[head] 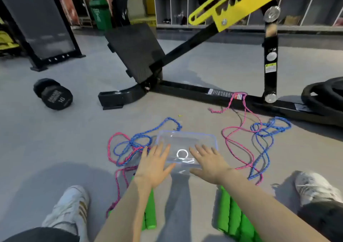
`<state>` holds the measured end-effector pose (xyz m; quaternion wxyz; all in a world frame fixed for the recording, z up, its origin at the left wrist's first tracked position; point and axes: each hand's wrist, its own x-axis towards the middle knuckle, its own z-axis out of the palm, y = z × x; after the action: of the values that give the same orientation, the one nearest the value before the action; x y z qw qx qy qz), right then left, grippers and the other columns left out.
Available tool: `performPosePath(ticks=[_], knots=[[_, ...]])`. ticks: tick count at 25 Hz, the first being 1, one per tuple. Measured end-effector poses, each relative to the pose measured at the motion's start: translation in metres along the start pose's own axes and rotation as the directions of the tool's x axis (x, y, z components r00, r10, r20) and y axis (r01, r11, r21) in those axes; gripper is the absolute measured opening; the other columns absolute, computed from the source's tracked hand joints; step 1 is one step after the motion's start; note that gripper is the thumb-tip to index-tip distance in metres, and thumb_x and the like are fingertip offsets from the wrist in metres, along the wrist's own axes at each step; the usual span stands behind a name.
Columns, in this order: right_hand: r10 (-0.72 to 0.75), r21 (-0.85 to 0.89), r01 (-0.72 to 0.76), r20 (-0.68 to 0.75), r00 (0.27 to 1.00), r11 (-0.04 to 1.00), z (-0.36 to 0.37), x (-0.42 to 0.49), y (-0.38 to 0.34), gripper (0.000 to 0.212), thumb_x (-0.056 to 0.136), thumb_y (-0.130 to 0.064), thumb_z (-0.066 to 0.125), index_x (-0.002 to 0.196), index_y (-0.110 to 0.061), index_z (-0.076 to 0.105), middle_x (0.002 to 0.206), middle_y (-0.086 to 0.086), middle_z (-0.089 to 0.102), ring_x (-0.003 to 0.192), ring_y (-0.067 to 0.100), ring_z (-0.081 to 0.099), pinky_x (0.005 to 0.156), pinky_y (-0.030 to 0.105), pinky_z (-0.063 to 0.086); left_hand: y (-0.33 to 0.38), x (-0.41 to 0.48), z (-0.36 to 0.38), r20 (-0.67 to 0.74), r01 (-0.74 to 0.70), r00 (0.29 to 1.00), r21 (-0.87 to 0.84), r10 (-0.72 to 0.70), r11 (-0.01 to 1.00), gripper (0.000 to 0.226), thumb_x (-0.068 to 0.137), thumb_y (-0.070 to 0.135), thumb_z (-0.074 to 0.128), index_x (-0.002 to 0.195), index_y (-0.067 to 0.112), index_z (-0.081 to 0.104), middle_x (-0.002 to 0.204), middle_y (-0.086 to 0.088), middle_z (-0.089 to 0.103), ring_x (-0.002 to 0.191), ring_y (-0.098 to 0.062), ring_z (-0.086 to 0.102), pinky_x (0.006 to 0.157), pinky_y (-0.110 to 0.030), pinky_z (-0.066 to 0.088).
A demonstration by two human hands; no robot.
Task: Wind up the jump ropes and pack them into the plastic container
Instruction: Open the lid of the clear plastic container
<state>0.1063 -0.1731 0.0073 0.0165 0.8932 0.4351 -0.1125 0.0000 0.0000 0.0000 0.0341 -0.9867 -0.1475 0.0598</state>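
On the grey floor, a tangle of pink and blue braided jump ropes (130, 148) lies just left of the left hand (155, 164); the clear rectangular plastic container (185, 141), long axis across, sits directly ahead between both flat, empty hands, the right hand (209, 162) nearer another rope tangle (259, 139).

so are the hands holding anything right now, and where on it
Nothing is gripped. Both hands, left and right, lie open and flat at the near end of the clear plastic container, fingers spread. The ropes lie loose on the floor.
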Motion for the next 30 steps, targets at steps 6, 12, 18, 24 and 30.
performPosePath(ticks=[6,12,18,24,30], knots=[[-0.045,-0.161,0.03,-0.09,0.995,0.987,0.047,0.017,0.011,0.08,0.082,-0.033,0.065,0.147,-0.011,0.024,0.153,0.019,0.021,0.138,0.037,0.025,0.11,0.05,0.025,0.013,0.014,0.055,0.049,-0.052,0.998,0.046,0.049,0.998,0.072,0.099,0.038,0.038,0.152,0.021,-0.009,0.159,-0.01,-0.012,0.147,-0.024,-0.008,0.116,-0.045,-0.003],[-0.156,-0.379,0.067,-0.208,0.966,0.923,0.071,0.009,0.016,0.08,0.042,-0.023,0.089,0.111,-0.005,0.054,0.105,0.018,0.067,0.089,0.035,0.065,0.071,0.038,0.056,0.019,-0.008,0.089,-0.496,-0.163,0.856,0.011,0.147,0.987,0.049,0.074,0.029,0.061,0.121,0.015,0.058,0.117,-0.018,0.062,0.105,-0.031,0.051,0.094,-0.047,0.04],[-0.252,-0.621,0.101,-0.16,0.955,0.778,0.07,0.001,0.006,0.048,0.053,-0.003,0.054,0.098,0.004,0.07,0.09,0.022,0.07,0.069,0.033,0.065,0.057,0.032,0.054,0.02,-0.014,0.093,-0.524,-0.239,0.825,0.016,0.211,0.971,0.062,0.06,0.014,0.069,0.118,0.011,0.045,0.113,-0.016,0.046,0.107,-0.032,0.043,0.084,-0.044,0.055],[-0.18,-0.658,0.098,-0.058,0.982,0.747,0.061,0.004,-0.003,0.049,0.048,-0.003,0.056,0.094,0.005,0.072,0.083,0.025,0.07,0.065,0.036,0.067,0.054,0.032,0.055,0.025,-0.016,0.094,-0.314,-0.21,0.927,0.018,0.205,0.977,0.089,0.044,0.009,0.087,0.122,0.008,0.044,0.117,-0.023,0.062,0.107,-0.039,0.061,0.087,-0.049,0.053],[-0.229,-0.529,0.182,-0.025,0.973,0.829,0.063,0.0,-0.001,0.057,0.086,0.008,0.036,0.137,0.021,0.015,0.133,0.043,0.033,0.119,0.05,0.041,0.097,0.048,0.041,0.023,-0.014,0.093,-0.293,-0.225,0.925,0.094,0.243,0.97,0.049,0.073,0.004,0.045,0.122,0.004,0.053,0.114,-0.025,0.064,0.104,-0.041,0.063,0.082,-0.052,0.054]])
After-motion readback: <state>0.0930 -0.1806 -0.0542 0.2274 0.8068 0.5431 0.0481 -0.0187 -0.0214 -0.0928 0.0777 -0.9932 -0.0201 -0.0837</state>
